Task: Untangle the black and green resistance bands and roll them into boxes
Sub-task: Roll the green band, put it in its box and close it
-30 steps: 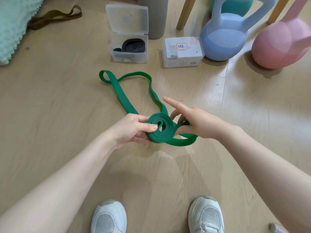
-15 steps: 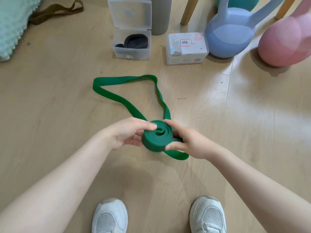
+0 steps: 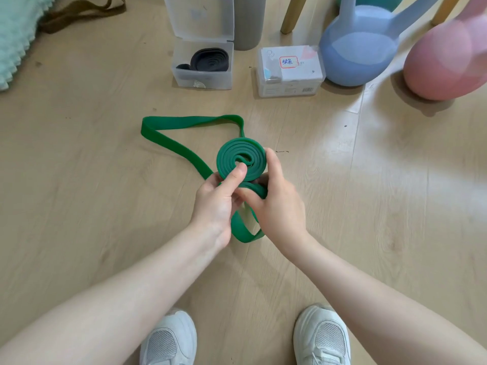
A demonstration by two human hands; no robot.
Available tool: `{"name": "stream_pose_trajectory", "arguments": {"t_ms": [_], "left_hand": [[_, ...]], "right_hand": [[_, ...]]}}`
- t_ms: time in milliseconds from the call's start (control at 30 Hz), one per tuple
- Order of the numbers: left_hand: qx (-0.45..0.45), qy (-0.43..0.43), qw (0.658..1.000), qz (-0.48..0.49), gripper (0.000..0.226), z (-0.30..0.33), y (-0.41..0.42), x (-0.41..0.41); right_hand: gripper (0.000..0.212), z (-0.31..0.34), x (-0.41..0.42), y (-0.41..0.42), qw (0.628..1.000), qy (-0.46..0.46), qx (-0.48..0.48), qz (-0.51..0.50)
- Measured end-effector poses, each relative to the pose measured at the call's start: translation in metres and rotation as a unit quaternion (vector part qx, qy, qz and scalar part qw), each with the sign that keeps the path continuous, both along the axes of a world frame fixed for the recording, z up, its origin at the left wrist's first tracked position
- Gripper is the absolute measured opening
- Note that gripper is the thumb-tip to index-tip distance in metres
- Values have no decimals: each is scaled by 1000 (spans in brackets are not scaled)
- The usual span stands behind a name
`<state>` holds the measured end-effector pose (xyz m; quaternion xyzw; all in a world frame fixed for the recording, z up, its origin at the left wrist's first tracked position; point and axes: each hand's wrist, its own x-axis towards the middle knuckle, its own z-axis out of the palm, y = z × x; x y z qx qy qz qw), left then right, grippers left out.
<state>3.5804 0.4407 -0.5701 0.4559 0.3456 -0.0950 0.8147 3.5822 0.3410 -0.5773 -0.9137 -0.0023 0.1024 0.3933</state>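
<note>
Both hands, left and right, gripping the half-coiled green resistance band; loose tail trailing toward 10 o'clock.

Single head-worn view, steeply down (wide-angle) over near hands and floor beyond

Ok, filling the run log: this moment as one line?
green band: half coiled | left hand, right hand: gripping coil | black band: boxed

Deep green band, part coiled. Black band in clear box. Pale wood-grain floor. Pastel blue kettlebell, pink kettlebell, white shoes, mint bumpy mat, olive-brown strap.
</note>
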Motion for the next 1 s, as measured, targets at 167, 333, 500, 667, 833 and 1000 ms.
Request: {"name": "stream_pose_trajectory", "arguments": {"t_ms": [167,333,500,667,833,1000], "left_hand": [[12,21,1000,-8,12,-3,5,2],[-5,-3,1000,12,12,-3,20,9],[53,-40,997,-28,11,8,20,22],[59,-43,997,-36,10,36,21,42],[30,-52,996,-71,29,83,3,71],[-25,-92,994,-45,12,146,-15,106]], "right_hand": [[77,-17,0,-6,997,12,71,-7],[70,-33,7,-30,999,35,-12,40],[33,-28,4,-43,974,135,183,0],[23,16,37,-70,948,207,234,57],[28,88,82,-102,964,146,219,41],[30,173,119,-108,973,41,227,-2]]}}
